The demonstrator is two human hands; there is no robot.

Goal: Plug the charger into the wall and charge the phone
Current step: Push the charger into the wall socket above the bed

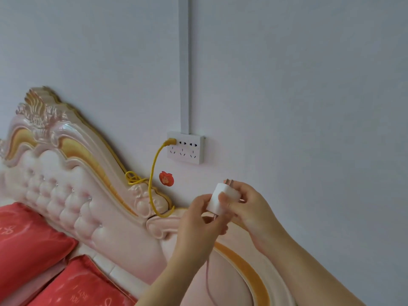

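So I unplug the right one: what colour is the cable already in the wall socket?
Yellow. The cable hangs from the socket panel, clearest in the head view.

Both hands hold the white charger (223, 198), left hand (198, 221) w/ right hand (249, 208), prongs up, below the wall socket (185, 150). Yellow cord (152, 173) plugged in there.

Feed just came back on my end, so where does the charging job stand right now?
Done: the pink cable looks already seated in the white charger. In hand: left hand and right hand hold it together, prongs up, below the wall socket panel. Left: plug it into a free slot beside the yellow plug, then connect the phone, which is not in view.
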